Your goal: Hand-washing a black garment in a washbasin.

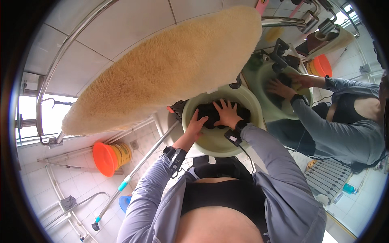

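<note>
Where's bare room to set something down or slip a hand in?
Green basin: bare strip between the black item and near rim. Floor tile between the orange bucket and curved pipe. Crowded: basin's middle, left hand and right hand on the black item.

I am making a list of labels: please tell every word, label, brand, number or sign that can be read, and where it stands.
None can be read.
Yellow container: dark markings, too small and blurred.
Wrist devices: any print is too small.
Black item and pale green basin: no text visible.
</note>
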`<state>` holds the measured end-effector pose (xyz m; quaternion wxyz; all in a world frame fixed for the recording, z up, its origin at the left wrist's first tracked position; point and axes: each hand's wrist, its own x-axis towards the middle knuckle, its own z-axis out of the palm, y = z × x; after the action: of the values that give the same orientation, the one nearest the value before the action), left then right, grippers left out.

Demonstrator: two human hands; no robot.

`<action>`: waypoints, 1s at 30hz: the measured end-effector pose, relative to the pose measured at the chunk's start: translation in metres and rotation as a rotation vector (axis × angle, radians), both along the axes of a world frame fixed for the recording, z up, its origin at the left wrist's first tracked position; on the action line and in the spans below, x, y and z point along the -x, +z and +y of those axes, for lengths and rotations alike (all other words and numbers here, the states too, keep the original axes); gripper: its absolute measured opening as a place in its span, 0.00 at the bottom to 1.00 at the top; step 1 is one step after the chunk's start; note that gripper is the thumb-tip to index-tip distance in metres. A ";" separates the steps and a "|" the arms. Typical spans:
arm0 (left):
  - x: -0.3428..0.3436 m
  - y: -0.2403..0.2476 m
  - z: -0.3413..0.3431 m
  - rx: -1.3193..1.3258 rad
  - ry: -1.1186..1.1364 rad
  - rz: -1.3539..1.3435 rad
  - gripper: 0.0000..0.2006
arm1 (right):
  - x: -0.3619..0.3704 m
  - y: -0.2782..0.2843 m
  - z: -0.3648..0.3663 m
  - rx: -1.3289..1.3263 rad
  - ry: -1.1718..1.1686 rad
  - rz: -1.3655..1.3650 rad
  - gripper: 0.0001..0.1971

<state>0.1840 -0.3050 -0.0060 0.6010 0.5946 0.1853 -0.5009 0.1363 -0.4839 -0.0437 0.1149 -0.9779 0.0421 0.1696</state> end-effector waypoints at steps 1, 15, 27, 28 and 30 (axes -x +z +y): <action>0.001 -0.007 -0.001 0.048 0.016 0.005 0.39 | -0.001 -0.007 0.004 0.012 0.019 0.064 0.49; -0.007 -0.020 -0.010 0.268 0.214 0.135 0.36 | -0.022 0.019 -0.005 -0.784 -0.168 -0.082 0.19; 0.017 0.046 -0.008 0.612 -0.324 -0.505 0.26 | 0.033 0.095 0.055 -0.707 -0.313 -0.511 0.12; 0.022 0.057 -0.009 0.626 -0.298 -0.622 0.24 | 0.032 0.092 0.052 -0.704 -0.318 -0.516 0.12; 0.023 0.034 -0.007 0.474 -0.416 -0.793 0.20 | 0.028 0.082 0.047 -0.698 -0.363 -0.656 0.11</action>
<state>0.1614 -0.3120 0.0279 0.6312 0.6106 -0.2981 -0.3740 0.1081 -0.4366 0.0387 0.4693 -0.8600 0.1138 -0.1648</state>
